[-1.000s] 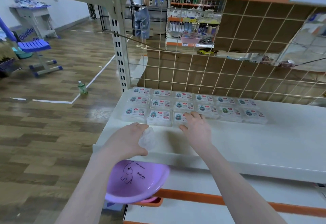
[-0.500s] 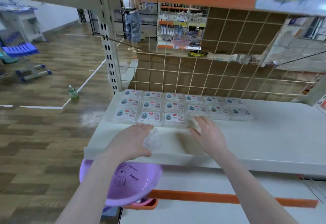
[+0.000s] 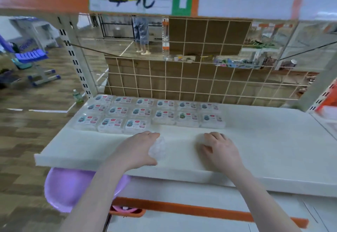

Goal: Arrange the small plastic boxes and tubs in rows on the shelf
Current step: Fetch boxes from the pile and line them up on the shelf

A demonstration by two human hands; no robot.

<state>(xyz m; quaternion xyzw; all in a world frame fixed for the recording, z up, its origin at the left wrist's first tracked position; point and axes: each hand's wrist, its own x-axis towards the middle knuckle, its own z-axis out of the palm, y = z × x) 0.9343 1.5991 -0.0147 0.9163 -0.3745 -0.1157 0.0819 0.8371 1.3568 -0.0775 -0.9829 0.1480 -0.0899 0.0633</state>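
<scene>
Right hand (image 3: 221,150) has drawn back onto a tub (image 3: 202,140) — left hand (image 3: 138,148) grips another (image 3: 157,148).

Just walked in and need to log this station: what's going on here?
A person is stocking a white shelf with small clear plastic boxes, already laid flat in three rows against the wire grid back; the front row holds only three. The left hand grips a clear plastic tub above the shelf front. The right hand rests on the shelf, possibly over another clear item; blur hides it.

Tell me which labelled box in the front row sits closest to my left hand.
The third box from the left in the three-box front row, its right-end box; the left hand lies just before it.
</scene>
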